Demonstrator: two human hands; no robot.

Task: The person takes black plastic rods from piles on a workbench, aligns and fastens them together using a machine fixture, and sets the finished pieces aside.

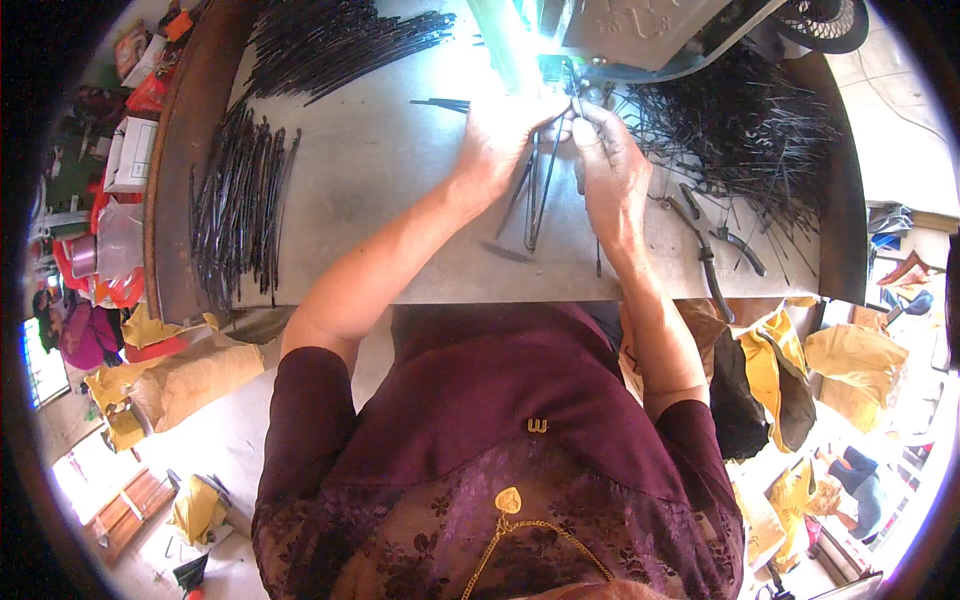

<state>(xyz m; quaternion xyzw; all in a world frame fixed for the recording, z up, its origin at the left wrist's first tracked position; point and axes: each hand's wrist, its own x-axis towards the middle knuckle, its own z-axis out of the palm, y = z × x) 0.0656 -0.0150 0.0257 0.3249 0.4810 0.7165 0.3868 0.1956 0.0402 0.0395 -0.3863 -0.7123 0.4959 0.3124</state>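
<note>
Both of my hands meet at the top middle, under a bright light beside a metal machine [640,35]. My left hand [500,135] is closed, its thumb and fingers pinching thin dark rods [540,190] that hang below it toward me. Close against it, my right hand [612,160] is closed too, its fingertips pinching the upper end of a thin dark rod [575,95] at the machine's edge. Glare washes out the contact point, so exactly how the rod ends meet the machine is hidden. A pale glowing tube [505,45] slants down just above my left hand.
Bundles of dark rods lie at the far left [340,45] and near left [245,205]. A tangled heap of thin rods [740,130] covers the right side. Dark-handled pliers [706,245] lie near the front right edge. A raised brown board [185,160] borders the table's left side.
</note>
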